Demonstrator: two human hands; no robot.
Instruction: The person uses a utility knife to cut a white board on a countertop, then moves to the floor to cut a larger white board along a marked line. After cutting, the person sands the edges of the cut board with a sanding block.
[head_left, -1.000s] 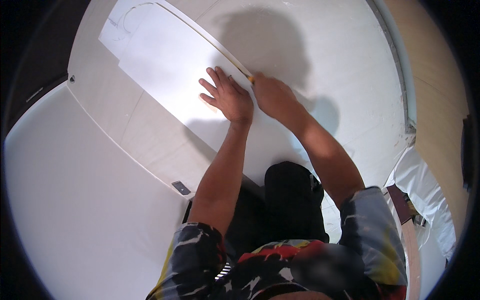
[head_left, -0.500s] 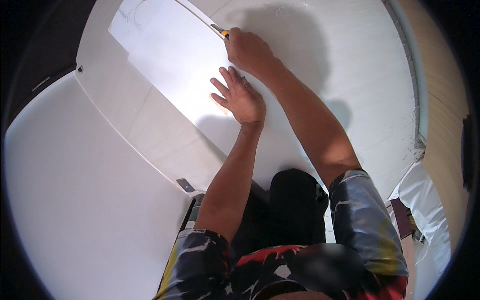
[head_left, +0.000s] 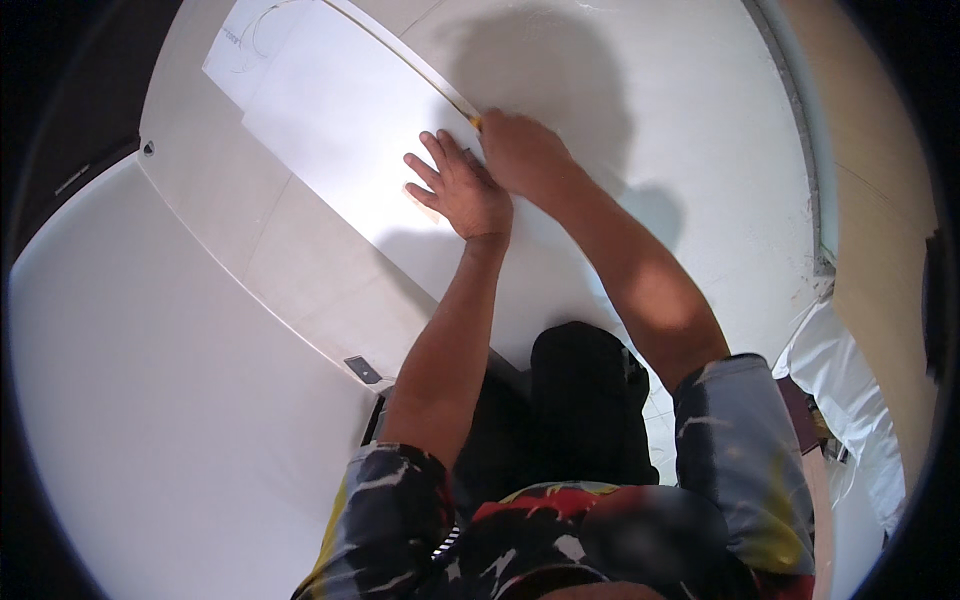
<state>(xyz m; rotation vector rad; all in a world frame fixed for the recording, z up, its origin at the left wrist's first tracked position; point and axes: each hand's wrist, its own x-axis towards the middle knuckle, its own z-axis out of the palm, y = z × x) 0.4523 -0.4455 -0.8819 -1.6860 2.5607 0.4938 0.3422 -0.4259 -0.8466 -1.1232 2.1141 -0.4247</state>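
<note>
A white board or sheet (head_left: 330, 130) lies slantwise on the pale tiled floor. My left hand (head_left: 465, 195) rests flat on it with the fingers spread, holding nothing. Under the edge of that hand shows a small tan piece (head_left: 425, 212). My right hand (head_left: 525, 155) is closed around a yellow utility knife (head_left: 474, 122), mostly hidden in the fist. Its tip is at the sheet's right side, on a thin yellowish line (head_left: 400, 55) that runs up to the far left. The blade itself cannot be made out.
A large white panel (head_left: 180, 350) stands along the left, with a small dark plate (head_left: 362, 370) at its edge. On the right are a wood-coloured surface (head_left: 870, 200) and a crumpled white plastic bag (head_left: 845, 400). My knees are close to the sheet's near end.
The right hand has drawn the utility knife nearer to me and slightly right along the sheet's side. A longer stretch of the yellowish line shows behind it. My left hand stays flat on the sheet.
</note>
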